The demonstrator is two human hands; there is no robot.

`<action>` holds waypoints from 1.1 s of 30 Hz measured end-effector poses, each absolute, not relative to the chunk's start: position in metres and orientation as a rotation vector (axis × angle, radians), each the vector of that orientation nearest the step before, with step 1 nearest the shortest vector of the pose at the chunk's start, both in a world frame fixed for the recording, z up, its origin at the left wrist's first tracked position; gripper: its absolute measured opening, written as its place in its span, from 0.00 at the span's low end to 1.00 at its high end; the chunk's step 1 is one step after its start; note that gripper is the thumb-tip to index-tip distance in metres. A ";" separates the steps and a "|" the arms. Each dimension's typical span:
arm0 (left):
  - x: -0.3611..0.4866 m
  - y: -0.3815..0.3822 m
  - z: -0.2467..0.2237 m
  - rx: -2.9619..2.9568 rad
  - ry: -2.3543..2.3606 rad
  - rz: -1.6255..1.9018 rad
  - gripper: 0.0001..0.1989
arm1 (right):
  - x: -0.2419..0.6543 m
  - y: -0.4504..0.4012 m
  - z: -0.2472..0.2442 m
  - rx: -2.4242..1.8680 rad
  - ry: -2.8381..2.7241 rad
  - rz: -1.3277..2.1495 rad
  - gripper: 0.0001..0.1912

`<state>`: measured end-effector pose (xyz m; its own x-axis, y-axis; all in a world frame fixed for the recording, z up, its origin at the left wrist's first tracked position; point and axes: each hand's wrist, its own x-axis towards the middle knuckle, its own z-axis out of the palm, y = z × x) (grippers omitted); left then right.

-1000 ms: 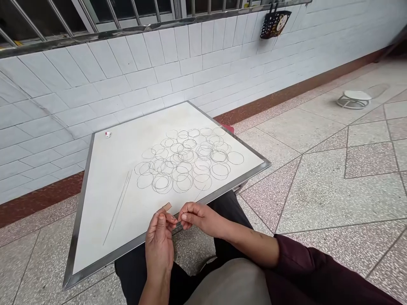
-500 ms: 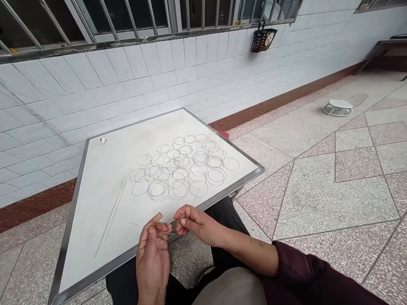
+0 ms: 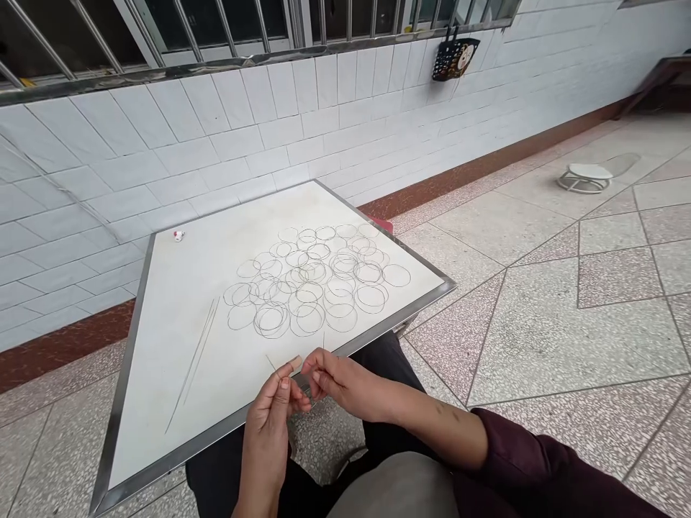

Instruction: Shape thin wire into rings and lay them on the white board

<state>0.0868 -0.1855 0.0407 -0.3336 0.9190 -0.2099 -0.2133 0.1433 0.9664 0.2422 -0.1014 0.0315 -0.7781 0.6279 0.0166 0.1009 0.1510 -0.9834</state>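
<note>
Framed white board [image 3: 162, 374], hands [image 3: 268, 421] [image 3: 345, 380] pinching thin wire [image 3: 271, 365]

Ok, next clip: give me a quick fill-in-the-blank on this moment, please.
1. The left hand and right hand both pinch a thin ____ at the board's near edge.
2. Overlapping wire rings lie on a white board with a ____ frame.
3. Two straight wires lie to the ____ of the rings.
4. The sleeve on the right arm is ____.

Missing words: wire; metal; left; maroon.
</note>
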 end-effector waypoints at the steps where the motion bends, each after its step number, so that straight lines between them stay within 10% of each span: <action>1: 0.088 -0.185 0.041 0.777 1.436 1.385 0.25 | 0.242 -0.101 0.033 -0.734 -2.119 1.575 0.08; 19: 0.102 -0.154 0.063 1.070 1.579 1.470 0.18 | 0.225 -0.073 0.050 -0.708 -2.689 0.698 0.04; 33: 0.101 -0.153 0.054 0.765 1.329 1.518 0.14 | 0.251 -0.070 0.053 -0.554 -1.909 1.676 0.22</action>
<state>0.1014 -0.1526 0.0540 -0.3584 0.9251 -0.1254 -0.2464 0.0359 0.9685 0.2508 -0.0699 0.0531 -0.7726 0.6228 0.1234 -0.0417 0.1442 -0.9887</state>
